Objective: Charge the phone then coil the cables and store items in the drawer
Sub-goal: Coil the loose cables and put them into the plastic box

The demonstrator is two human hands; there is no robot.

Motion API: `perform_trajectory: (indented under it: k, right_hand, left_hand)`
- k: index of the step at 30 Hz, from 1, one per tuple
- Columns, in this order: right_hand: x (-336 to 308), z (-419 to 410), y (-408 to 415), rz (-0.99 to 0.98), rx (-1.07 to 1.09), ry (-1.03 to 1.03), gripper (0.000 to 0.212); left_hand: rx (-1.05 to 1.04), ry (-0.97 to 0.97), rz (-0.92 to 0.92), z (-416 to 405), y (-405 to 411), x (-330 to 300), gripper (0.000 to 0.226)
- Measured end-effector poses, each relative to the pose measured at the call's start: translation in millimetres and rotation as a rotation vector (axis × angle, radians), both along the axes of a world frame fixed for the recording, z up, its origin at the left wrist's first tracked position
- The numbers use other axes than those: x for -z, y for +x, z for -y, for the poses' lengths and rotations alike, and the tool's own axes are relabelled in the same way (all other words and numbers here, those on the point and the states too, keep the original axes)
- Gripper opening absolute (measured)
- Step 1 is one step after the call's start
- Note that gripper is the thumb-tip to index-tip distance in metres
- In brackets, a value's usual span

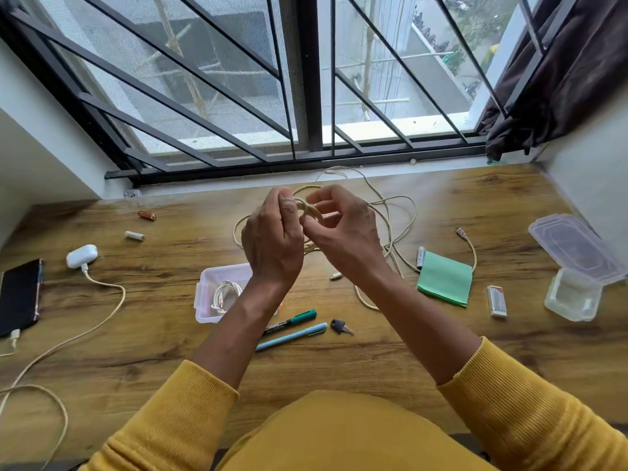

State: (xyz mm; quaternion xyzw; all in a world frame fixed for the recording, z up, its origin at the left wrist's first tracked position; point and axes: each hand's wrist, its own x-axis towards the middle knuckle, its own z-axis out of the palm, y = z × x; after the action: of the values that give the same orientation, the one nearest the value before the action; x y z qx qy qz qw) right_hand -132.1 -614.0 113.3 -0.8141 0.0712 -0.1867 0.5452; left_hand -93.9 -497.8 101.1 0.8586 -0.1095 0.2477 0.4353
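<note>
Above the wooden desk [153, 341], my left hand [272, 239] grips a small coil of the long beige cable [404, 212]. My right hand [343, 229] pinches a loop of that same cable beside it. The rest of the cable lies loose toward the window and to the right, ending in a plug [460, 231]. At the far left a black phone [18, 297] lies with a charging cable [102, 321] plugged in; that cable runs to a white charger [81, 255]. A pink-rimmed box [207, 294] below my left wrist holds a coiled white cable [226, 294].
Two loose batteries [146, 215] [135, 235] lie at the left. A green marker [292, 321], blue pen [292, 336] and key [341, 327] lie in front. At right are a green notepad [445, 278], another battery [420, 257], a small pack [496, 300], a clear container [572, 295] and its lid [574, 244].
</note>
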Motion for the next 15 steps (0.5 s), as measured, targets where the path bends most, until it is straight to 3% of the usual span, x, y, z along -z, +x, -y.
perform_trajectory:
  k: [3,10,15]
  right_hand:
    - [3.9,-2.6,0.4,0.064,-0.002,-0.083,0.014]
    - [4.4,-4.4,0.4,0.133,0.078,-0.219,0.014]
    - [3.2,-3.8,0.0,0.096,0.039,-0.164,0.005]
  left_hand:
    - [0.020,-0.004,0.003,-0.2,-0.3,-1.1,0.025]
    - [0.032,0.042,0.004,-0.5,-3.0,-3.7,0.026]
    - [0.043,0.058,0.028,-1.8,-2.1,-3.7,0.026]
